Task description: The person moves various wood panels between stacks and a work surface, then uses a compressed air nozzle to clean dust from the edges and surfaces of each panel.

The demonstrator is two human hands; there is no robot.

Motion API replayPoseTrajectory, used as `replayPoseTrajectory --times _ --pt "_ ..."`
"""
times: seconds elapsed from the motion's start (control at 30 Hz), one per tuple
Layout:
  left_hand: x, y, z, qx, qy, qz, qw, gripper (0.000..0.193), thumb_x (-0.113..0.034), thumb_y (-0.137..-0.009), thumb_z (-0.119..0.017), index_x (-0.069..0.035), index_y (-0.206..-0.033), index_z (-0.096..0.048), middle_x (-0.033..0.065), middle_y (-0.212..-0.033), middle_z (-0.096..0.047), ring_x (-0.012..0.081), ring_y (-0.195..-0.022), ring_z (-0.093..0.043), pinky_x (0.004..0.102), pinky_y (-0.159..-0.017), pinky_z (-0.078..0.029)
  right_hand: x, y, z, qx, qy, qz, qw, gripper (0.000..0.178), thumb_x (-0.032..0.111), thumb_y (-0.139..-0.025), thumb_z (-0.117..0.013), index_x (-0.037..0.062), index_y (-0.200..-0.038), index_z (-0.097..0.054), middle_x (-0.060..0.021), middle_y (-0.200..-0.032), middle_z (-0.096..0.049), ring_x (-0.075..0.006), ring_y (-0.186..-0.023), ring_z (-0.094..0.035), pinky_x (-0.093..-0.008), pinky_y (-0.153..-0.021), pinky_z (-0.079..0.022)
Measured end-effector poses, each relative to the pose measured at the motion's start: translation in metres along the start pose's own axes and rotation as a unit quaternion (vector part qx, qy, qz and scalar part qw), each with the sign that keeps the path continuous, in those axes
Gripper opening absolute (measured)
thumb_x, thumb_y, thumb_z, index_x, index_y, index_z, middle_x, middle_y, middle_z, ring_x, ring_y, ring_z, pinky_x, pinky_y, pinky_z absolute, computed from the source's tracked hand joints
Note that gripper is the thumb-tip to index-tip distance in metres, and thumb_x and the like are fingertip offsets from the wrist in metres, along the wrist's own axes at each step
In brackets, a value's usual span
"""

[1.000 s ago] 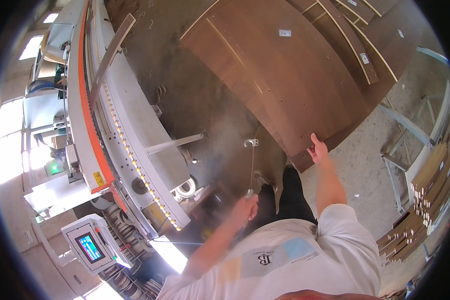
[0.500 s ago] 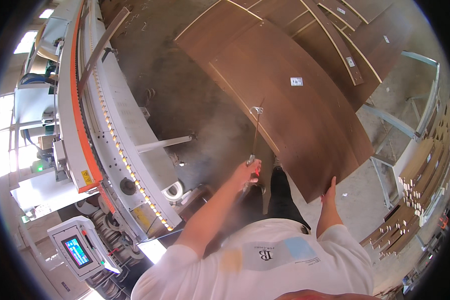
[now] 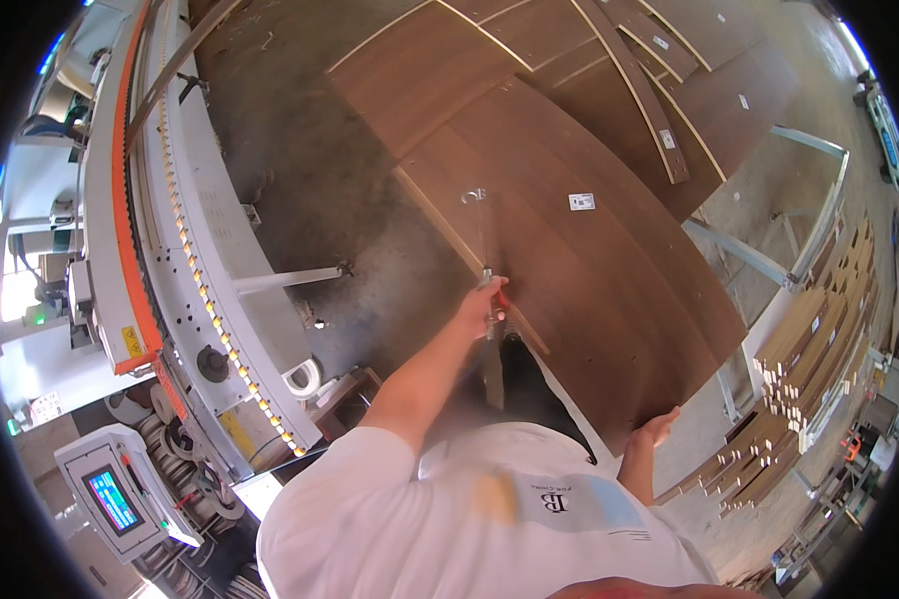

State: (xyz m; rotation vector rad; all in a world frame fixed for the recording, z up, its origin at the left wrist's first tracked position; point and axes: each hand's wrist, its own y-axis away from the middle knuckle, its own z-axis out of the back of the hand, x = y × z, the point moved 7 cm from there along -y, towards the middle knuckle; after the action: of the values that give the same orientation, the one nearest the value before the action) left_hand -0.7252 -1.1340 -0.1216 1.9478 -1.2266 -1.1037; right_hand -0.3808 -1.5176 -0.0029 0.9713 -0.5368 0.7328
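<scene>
My left hand (image 3: 486, 307) is closed around an air blow gun (image 3: 487, 274) with a red part at its grip. Its long thin nozzle, blurred, points away from me over the left edge of a large brown panel (image 3: 569, 270). A ring-shaped bit shows near the nozzle's far end. At the panel's near right corner, my right hand (image 3: 653, 431) grips the edge, some fingers hidden by the board. A white label (image 3: 581, 202) is stuck on the panel's top face. Under its far end lies another brown panel (image 3: 425, 75).
To the left runs a long machine (image 3: 185, 240) with an orange strip and a row of yellow rollers; a support arm (image 3: 290, 280) juts out from it. A control screen (image 3: 115, 499) stands at lower left. On the right are a metal frame (image 3: 739, 250) and stacked brown strips (image 3: 799, 369).
The large panel has slid toward me over the panel beneath, my right hand moving back with its corner. My left hand and the blow gun have moved forward over its left edge.
</scene>
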Motion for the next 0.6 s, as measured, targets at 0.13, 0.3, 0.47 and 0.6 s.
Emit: replayPoseTrajectory --times 0.13,0.3,0.47,0.6 --pt "-0.005 0.035 0.003 -0.006 -0.005 -0.025 1.000 0.030 -0.038 -0.104 -0.058 -0.014 -0.122 -0.065 -0.0009 -0.090 -0.059 0.0125 -0.080 -0.058 0.0278 -0.056 -0.044 0.067 0.076 -0.026 0.044 -0.036 -0.041 0.998 0.071 0.052 -0.096 -0.051 -0.0048 -0.137 -0.058 -0.0132 -0.137 -0.061 -0.0324 -0.121 -0.059 -0.0433 -0.102 -0.048" --pt "-0.028 0.167 0.005 -0.060 -0.020 -0.065 0.996 0.032 -0.036 -0.104 -0.059 -0.017 -0.128 -0.065 -0.0029 -0.101 -0.058 0.0104 -0.088 -0.057 0.0272 -0.058 -0.045 0.051 0.026 -0.051 0.240 -0.049 -0.005 0.970 0.067 0.050 -0.096 -0.049 -0.0042 -0.136 -0.058 -0.0128 -0.136 -0.062 -0.0308 -0.122 -0.059 -0.0431 -0.103 -0.048" --pt "-0.012 0.253 0.042 -0.129 0.023 -0.113 0.985 0.038 -0.042 -0.102 -0.061 -0.017 -0.130 -0.067 -0.0032 -0.102 -0.056 0.0094 -0.086 -0.055 0.0269 -0.058 -0.045 0.065 0.039 -0.134 0.333 0.054 0.013 0.941 0.064 0.047 -0.098 -0.046 -0.0046 -0.134 -0.060 -0.0124 -0.134 -0.063 -0.0300 -0.122 -0.059 -0.0418 -0.105 -0.046" --pt "0.008 0.311 0.072 -0.193 0.083 -0.168 0.963 0.041 -0.044 -0.100 -0.063 -0.015 -0.129 -0.068 -0.0008 -0.092 -0.055 0.0101 -0.077 -0.053 0.0254 -0.054 -0.042 0.075 0.093 -0.215 0.483 0.053 0.060 0.872 0.064 0.045 -0.096 -0.052 -0.0042 -0.136 -0.057 -0.0135 -0.138 -0.060 -0.0303 -0.120 -0.059 -0.0432 -0.102 -0.047"
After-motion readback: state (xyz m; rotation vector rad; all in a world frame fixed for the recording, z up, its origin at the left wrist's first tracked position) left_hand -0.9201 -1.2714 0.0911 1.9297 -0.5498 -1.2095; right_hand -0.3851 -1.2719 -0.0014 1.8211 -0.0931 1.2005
